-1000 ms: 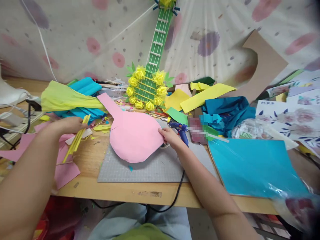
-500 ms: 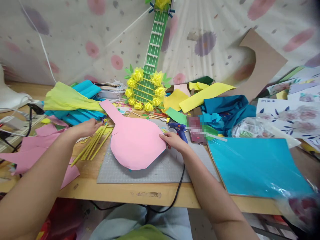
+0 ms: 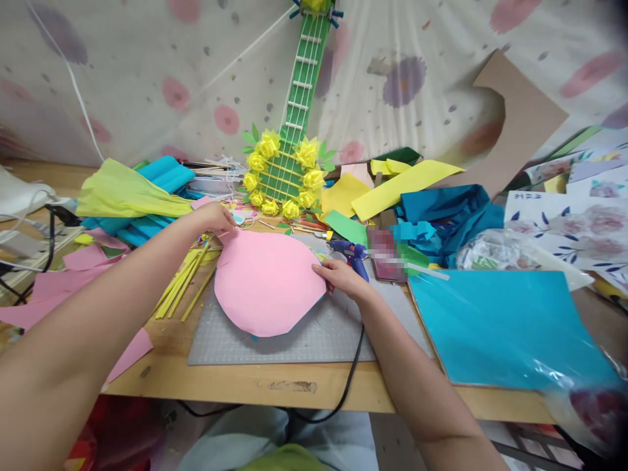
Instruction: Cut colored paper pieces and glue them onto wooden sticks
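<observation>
A pink paper cutout [image 3: 269,284] with a round body and narrow neck lies over the grey cutting mat [image 3: 210,343], blue showing under its lower edge. My right hand [image 3: 341,278] pinches the right rim, thumb on top. Across the cutout's neck, my left hand [image 3: 220,219] has its fingers closed, their tips at the place where neck meets body; that hand covers most of the neck. Just behind my right hand lies a blue glue gun [image 3: 356,258]. Several yellow sticks [image 3: 182,281] lie below my left forearm.
A green paper guitar [image 3: 299,111] with yellow flowers leans at the back. Blue sheets [image 3: 500,327] lie on the right, near a phone [image 3: 387,261]. Pink paper scraps [image 3: 63,284] are on the left. A black cable [image 3: 350,379] hangs over the table's front edge.
My left hand has moved right and up, from beside the yellow sticks onto the cutout's neck. Some of the sticks have shifted slightly. My right hand stays at the rim.
</observation>
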{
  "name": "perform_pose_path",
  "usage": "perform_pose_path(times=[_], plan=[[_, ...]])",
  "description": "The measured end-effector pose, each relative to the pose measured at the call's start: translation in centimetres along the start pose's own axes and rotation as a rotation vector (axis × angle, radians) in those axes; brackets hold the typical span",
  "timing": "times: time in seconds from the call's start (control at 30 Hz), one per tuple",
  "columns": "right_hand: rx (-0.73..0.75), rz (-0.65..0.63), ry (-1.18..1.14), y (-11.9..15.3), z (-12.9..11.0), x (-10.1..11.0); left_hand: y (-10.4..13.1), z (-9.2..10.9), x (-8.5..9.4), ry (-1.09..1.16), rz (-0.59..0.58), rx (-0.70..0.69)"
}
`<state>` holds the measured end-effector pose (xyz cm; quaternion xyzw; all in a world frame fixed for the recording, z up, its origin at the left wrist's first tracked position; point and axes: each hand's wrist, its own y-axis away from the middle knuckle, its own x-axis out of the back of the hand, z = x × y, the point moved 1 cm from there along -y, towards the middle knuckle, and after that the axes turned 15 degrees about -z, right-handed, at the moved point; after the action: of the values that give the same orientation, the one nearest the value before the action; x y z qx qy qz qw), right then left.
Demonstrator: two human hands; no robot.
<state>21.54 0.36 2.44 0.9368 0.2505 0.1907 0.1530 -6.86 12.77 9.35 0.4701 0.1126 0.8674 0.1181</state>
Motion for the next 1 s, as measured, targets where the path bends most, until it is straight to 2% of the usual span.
perform_pose_path(times=[0.1,0.23,0.33,0.57,1.0], plan=[[-0.006,0.001,-0.001,0.0,0.0,0.0,-1.0,-0.2,-0.1,-0.231,-0.133,0.035],[-0.006,0.006,0.021,0.2,-0.2,0.0,-1.9,-0.7,-0.3,-0.338,-0.060,0.004],[-0.009,0.009,0.019,0.3,-0.4,0.0,-2.5,-1.2,-0.6,-0.389,-0.047,0.009],[-0.014,-0.002,0.010,0.2,-0.3,0.0,-2.5,-1.3,-0.5,-0.411,-0.099,0.040],[-0.002,0.018,-0.020,0.3,-0.6,-0.1,-1.8,-0.5,-0.4,-0.439,-0.095,0.049]])
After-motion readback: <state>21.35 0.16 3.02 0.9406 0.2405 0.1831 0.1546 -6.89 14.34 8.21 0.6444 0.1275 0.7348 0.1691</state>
